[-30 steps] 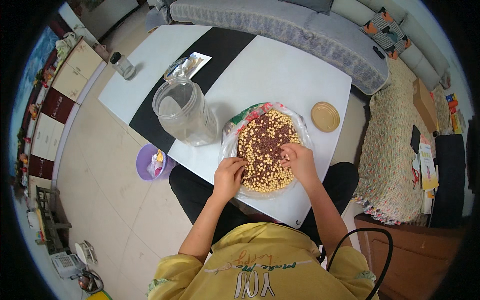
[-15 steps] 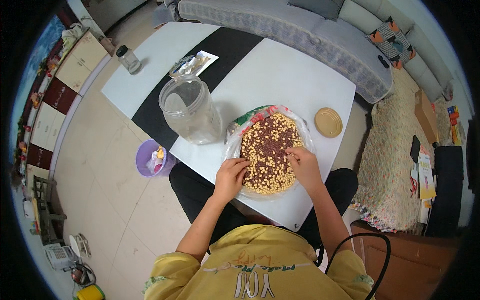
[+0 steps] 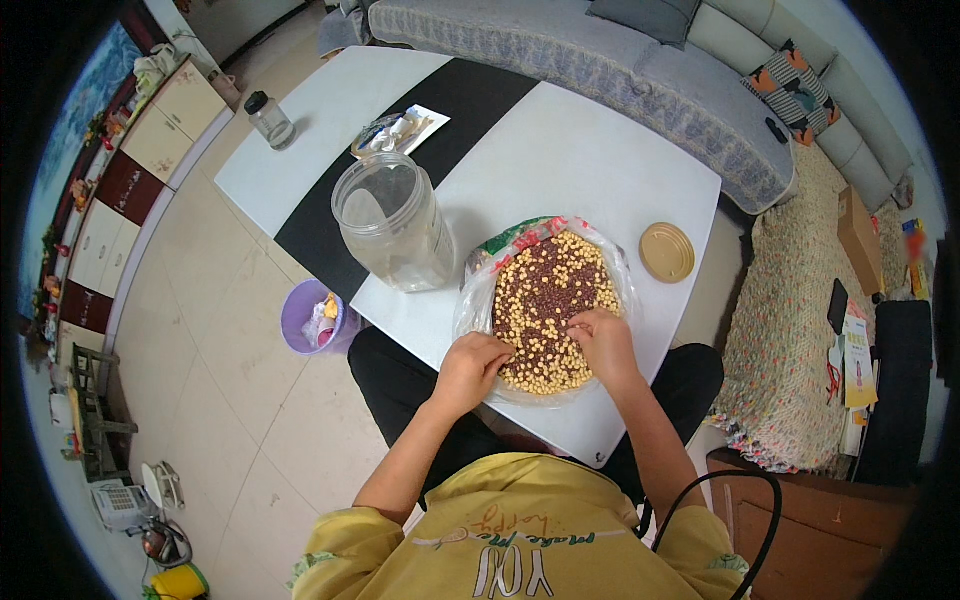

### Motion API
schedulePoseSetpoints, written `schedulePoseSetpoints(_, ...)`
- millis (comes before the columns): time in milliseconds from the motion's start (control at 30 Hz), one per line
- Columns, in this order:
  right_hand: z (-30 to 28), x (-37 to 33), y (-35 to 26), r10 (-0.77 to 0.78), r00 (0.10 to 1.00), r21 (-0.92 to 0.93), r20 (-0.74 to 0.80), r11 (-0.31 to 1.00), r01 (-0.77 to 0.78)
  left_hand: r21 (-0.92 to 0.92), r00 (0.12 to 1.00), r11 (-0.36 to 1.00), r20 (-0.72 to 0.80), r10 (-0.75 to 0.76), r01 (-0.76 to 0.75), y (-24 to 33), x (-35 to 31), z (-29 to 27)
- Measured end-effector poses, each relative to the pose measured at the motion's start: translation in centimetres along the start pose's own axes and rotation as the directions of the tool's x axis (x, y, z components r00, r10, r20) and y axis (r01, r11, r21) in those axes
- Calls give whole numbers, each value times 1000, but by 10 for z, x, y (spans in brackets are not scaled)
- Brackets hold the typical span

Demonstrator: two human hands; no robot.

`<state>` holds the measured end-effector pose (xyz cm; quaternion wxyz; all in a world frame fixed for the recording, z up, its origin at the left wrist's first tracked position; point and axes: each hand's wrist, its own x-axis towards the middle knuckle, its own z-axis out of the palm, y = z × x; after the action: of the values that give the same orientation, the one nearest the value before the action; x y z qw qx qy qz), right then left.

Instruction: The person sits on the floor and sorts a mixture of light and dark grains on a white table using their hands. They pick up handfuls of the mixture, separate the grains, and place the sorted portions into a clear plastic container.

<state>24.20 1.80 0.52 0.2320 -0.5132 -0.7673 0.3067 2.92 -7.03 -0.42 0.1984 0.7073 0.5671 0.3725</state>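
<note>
A round spread of small dark red beans [image 3: 556, 292] mixed with yellow soybeans [image 3: 555, 375] lies in front of me. Crinkled clear plastic [image 3: 474, 312] surrounds it, with a red and green printed part along the far side. My left hand [image 3: 470, 370] rests at the near left edge of the beans, its fingertips drawn together and touching them. Over the right part, my right hand [image 3: 606, 346] has thumb and forefinger pinched among the beans. Whatever either hand's fingertips hold is too small to make out. Left of the beans stands an open clear plastic jar [image 3: 400, 235].
A gold lid [image 3: 667, 252] lies right of the beans on the white table [image 3: 590, 140]. Farther back are an opened packet [image 3: 402, 132] and a glass bottle with a black cap [image 3: 270, 122]. A purple bin [image 3: 297, 322] holds rubbish beside my left knee. A sofa [image 3: 600, 85] stands behind.
The whole view has shifted slightly, moving the table and things a little right and down. My right hand has moved a bit left and nearer across the beans; my left stays by the edge.
</note>
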Motion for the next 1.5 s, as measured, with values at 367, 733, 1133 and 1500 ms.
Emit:
schedulePoseSetpoints(367,-15,11,4,144,932,739,334,573,-353,9,1000,1000,-17,-10,10,-3,-3,7)
schedulePoseSetpoints(733,-14,13,-5,265,936,654,231,670,-351,16,999,1000,-28,-15,15,-4,-3,8)
schedulePoseSetpoints(1133,-24,39,-12,75,955,546,286,807,-226,-9,999,1000,-35,-27,26,-5,-6,9)
schedulePoseSetpoints(1500,-17,140,-211,-302,904,465,303,875,136,-33,994,999,-105,-32,29,-11,-11,13)
